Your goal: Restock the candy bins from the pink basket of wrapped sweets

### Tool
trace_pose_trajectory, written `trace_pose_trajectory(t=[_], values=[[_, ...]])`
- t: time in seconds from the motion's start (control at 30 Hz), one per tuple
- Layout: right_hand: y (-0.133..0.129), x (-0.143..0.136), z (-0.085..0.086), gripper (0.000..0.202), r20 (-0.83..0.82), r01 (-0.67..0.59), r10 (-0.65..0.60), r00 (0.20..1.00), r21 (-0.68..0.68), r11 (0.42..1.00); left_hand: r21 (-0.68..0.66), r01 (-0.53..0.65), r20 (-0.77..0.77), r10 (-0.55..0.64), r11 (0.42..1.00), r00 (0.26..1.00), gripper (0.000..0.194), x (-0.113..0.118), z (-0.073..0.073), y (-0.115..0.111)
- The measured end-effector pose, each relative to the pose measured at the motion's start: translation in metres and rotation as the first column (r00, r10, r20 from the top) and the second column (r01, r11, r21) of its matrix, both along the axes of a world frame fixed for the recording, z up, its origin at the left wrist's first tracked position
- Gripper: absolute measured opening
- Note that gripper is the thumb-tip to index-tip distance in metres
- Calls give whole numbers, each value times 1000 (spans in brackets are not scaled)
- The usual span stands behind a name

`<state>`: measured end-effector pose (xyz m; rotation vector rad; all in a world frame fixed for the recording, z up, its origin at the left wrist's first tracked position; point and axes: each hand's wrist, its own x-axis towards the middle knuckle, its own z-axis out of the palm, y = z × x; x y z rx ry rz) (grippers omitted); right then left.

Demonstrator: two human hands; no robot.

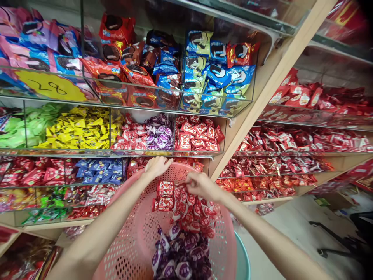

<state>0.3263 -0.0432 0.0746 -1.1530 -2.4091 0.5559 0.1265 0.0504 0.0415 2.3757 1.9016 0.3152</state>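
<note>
A pink perforated plastic basket is tilted in front of me. My left hand is closed over its far rim. Inside, my right hand hangs with bent, closed fingers above the candies; what they hold, if anything, is hidden. Just below and left of that hand lie a few red and white square packets. Beneath it is a heap of round red wrapped candies. Purple and white wrapped candies fill the near part of the basket.
Glass-fronted shelves hold blue cookie packs, yellow candies, purple candies and red packets. A wooden upright divides them from the right-hand shelves. A teal tub stands under the basket, and black chair legs are at right.
</note>
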Motion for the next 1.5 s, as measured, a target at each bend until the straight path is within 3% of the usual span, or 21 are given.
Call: trace_pose_trajectory(t=[0.1, 0.23, 0.43, 0.63, 0.83, 1.0, 1.2, 1.33, 1.5], values=[[5, -20, -33, 13, 84, -118, 112, 990, 66, 991, -6, -16, -7, 16, 1000, 1000, 71, 0, 1, 0], [10, -36, -54, 15, 150, -211, 194, 969, 107, 972, -12, -16, 1, 16, 1000, 1000, 72, 0, 1, 0], [14, -44, -68, 12, 280, -234, 182, 943, 165, 958, 0, -15, 1, 15, 1000, 1000, 71, 0, 2, 0], [19, -46, -81, 16, 521, -249, 73, 850, 276, 928, 11, -7, -14, 7, 1000, 1000, 69, -1, 2, 0], [17, -49, -80, 17, 547, -227, 40, 836, 279, 933, 16, -6, -11, 6, 1000, 1000, 67, -1, 3, 2], [11, -41, -65, 14, 501, -183, 20, 865, 278, 943, 16, 4, -24, -4, 1000, 1000, 67, -1, 5, 2], [12, -17, -13, 16, 318, -70, -61, 946, 384, 921, 17, -20, -1, 20, 1000, 1000, 66, 0, 5, 0], [27, -6, 27, 21, 41, 101, -138, 990, 487, 868, 28, -17, 4, 17, 999, 1000, 66, 0, 3, 1], [66, -5, 63, 22, -125, 330, -317, 940, 571, 752, 26, -16, -19, 16, 1000, 1000, 67, -2, 1, 3]])
